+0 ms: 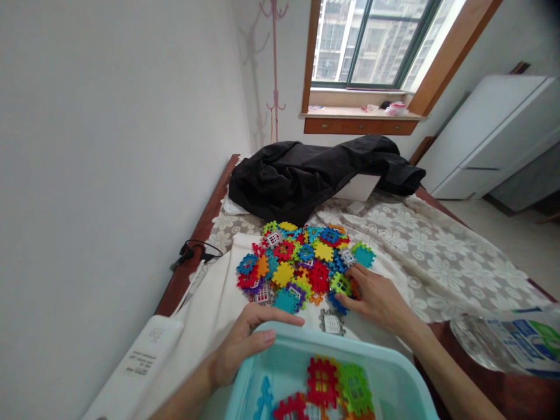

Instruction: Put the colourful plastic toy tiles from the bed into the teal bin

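Observation:
A light-blue plastic bin stands close in front of me, with red, green, orange and blue building blocks inside. My left hand grips its far left corner, thumb over the rim and index finger stretched along the outside. Beyond the bin lies a heap of colourful notched plastic building blocks. At the heap's right side, my right hand has thumb and fingers apart around a lime-green block, touching the pile. A grey window-shaped block lies between heap and bin.
White cloth lies under the heap, over a patterned floral cloth. Black fabric is bunched behind. A white power strip and cable sit at left; a clear plastic package at right.

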A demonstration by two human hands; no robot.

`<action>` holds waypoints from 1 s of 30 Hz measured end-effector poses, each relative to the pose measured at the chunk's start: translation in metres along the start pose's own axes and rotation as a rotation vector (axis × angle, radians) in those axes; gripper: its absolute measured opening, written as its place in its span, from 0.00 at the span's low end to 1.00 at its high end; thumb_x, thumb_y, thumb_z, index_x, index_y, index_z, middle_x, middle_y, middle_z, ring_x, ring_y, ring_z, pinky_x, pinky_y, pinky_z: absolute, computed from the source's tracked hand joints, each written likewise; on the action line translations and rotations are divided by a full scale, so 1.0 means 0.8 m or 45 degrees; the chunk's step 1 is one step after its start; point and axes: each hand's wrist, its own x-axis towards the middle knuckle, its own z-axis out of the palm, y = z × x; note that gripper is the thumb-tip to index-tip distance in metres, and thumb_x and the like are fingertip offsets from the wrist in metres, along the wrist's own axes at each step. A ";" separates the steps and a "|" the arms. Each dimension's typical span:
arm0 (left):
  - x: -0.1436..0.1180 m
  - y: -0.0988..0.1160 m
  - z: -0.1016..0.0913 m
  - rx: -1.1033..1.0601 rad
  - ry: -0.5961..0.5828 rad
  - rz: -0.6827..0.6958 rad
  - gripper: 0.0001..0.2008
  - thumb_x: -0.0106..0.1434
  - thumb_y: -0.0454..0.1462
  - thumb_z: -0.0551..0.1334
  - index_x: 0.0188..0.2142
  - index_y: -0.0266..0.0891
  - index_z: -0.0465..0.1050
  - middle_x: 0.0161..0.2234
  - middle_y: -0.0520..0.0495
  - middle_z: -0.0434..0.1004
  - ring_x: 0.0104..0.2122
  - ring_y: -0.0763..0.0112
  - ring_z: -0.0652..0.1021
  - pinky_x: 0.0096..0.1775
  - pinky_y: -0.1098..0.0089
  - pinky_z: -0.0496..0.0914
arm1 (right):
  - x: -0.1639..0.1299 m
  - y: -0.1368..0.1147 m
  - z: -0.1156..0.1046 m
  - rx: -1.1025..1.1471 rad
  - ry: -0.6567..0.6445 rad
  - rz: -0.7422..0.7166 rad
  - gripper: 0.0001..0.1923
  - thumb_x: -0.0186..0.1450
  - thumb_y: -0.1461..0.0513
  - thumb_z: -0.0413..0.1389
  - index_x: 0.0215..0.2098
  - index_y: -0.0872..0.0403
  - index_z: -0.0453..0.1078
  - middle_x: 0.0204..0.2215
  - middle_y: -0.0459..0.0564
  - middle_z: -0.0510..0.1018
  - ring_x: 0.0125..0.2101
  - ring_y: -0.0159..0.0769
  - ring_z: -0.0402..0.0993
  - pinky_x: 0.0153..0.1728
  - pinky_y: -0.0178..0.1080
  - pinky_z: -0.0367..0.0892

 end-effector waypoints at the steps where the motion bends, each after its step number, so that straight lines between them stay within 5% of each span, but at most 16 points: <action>1: 0.000 0.000 0.000 0.004 -0.002 -0.002 0.24 0.62 0.54 0.66 0.49 0.43 0.85 0.52 0.42 0.81 0.54 0.48 0.74 0.60 0.60 0.65 | -0.001 0.002 -0.004 0.012 0.003 0.006 0.19 0.71 0.44 0.55 0.45 0.50 0.70 0.40 0.52 0.79 0.35 0.44 0.79 0.34 0.41 0.65; 8: 0.000 -0.001 -0.001 -0.010 -0.016 0.006 0.23 0.63 0.54 0.66 0.49 0.44 0.85 0.50 0.42 0.81 0.53 0.50 0.74 0.57 0.61 0.66 | -0.015 0.025 -0.026 -0.030 -0.054 0.089 0.20 0.71 0.45 0.54 0.51 0.48 0.71 0.44 0.53 0.81 0.37 0.47 0.81 0.33 0.42 0.65; 17: -0.001 -0.002 -0.001 -0.044 -0.026 -0.031 0.24 0.62 0.55 0.66 0.49 0.43 0.85 0.50 0.42 0.80 0.51 0.51 0.75 0.57 0.61 0.66 | -0.021 0.029 -0.021 -0.092 -0.260 0.122 0.18 0.69 0.51 0.57 0.53 0.50 0.70 0.48 0.56 0.80 0.38 0.51 0.82 0.33 0.42 0.64; 22: -0.001 -0.002 0.000 -0.038 -0.008 -0.025 0.24 0.62 0.55 0.66 0.49 0.44 0.85 0.50 0.43 0.81 0.51 0.52 0.74 0.57 0.62 0.65 | -0.020 0.031 -0.038 0.129 -0.117 0.120 0.19 0.67 0.52 0.58 0.53 0.49 0.71 0.48 0.55 0.82 0.41 0.50 0.81 0.40 0.45 0.70; 27: 0.000 -0.002 0.000 -0.050 -0.010 -0.020 0.23 0.62 0.54 0.67 0.49 0.43 0.85 0.49 0.43 0.81 0.51 0.52 0.74 0.56 0.63 0.65 | -0.058 0.012 -0.083 0.746 0.169 -0.125 0.30 0.64 0.40 0.59 0.57 0.48 0.72 0.50 0.58 0.81 0.49 0.56 0.79 0.46 0.47 0.75; 30: 0.000 -0.002 0.000 -0.062 -0.015 -0.022 0.24 0.62 0.54 0.67 0.49 0.43 0.85 0.50 0.43 0.81 0.51 0.51 0.74 0.57 0.62 0.65 | -0.079 -0.038 -0.114 0.862 0.083 -0.452 0.34 0.63 0.39 0.62 0.60 0.46 0.71 0.49 0.55 0.82 0.46 0.51 0.81 0.44 0.43 0.76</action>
